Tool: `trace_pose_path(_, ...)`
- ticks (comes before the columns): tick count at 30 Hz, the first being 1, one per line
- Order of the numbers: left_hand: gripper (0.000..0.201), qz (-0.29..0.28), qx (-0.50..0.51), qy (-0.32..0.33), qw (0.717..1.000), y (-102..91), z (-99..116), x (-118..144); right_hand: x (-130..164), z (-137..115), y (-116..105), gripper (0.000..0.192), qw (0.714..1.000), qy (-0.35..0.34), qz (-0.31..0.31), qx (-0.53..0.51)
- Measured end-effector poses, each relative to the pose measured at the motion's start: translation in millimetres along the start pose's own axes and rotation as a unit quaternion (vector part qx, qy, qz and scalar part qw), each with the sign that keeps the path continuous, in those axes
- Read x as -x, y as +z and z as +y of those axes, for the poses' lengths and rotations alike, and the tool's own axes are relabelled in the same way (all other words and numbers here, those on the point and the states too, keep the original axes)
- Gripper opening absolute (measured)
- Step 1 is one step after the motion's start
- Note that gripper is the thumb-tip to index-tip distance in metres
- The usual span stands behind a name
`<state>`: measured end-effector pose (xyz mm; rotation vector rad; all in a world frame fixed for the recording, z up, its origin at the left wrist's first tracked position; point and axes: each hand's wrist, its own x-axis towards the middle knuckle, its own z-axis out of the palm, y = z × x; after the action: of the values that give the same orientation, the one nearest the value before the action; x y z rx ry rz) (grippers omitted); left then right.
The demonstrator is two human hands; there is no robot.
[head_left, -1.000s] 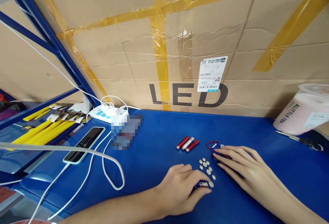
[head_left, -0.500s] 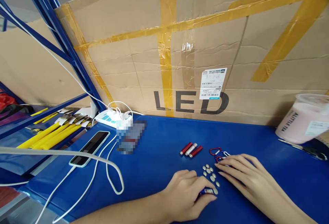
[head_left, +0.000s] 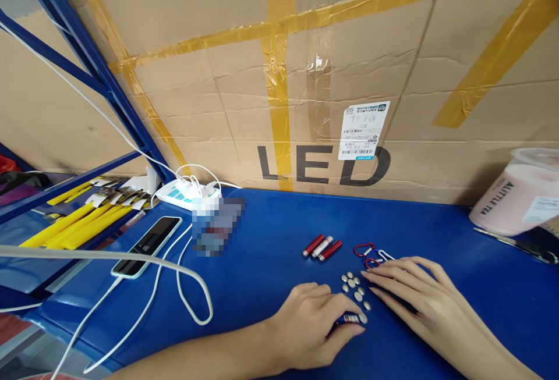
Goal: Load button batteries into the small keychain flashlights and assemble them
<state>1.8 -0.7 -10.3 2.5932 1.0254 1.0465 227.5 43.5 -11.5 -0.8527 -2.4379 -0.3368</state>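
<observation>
My left hand [head_left: 312,322] rests on the blue table [head_left: 271,252] with its fingers closed on a small red-and-blue cylinder [head_left: 348,319], a tiny flashlight body. Just beyond its fingertips lie several silver button cells [head_left: 354,290]. My right hand [head_left: 414,298] lies flat on the table to the right of the cells, fingers spread, its tips next to red and blue carabiner clips [head_left: 369,254]. Three small red and silver cylinders [head_left: 322,247] lie side by side farther back.
A large taped cardboard box [head_left: 314,77] marked LED stands behind the table. A pink drink cup [head_left: 517,194] and a dark tool [head_left: 519,245] sit at right. At left are a phone [head_left: 146,245], white cables [head_left: 183,287], a power strip [head_left: 186,195], yellow packaged items [head_left: 74,223] and a blue shelf frame [head_left: 87,60].
Only the camera view has shifted slightly up and then back down. Both hands stay in the same places on the table.
</observation>
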Motion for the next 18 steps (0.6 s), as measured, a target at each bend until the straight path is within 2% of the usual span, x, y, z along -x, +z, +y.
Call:
trace_pose_path(7, 0.020, -0.011, -0.003, 0.004, 1.000, -0.8, -0.3, 1.0, 4.8, 7.1, 4.1, 0.028, 1.000, 0.013, -0.009, -0.007)
trace_pose_path(18, 0.028, -0.018, 0.006, 0.001, 1.000, -1.7, -1.0, -0.6, 12.6, 12.1, 6.4, 0.031, 0.999, 0.015, -0.026, -0.041)
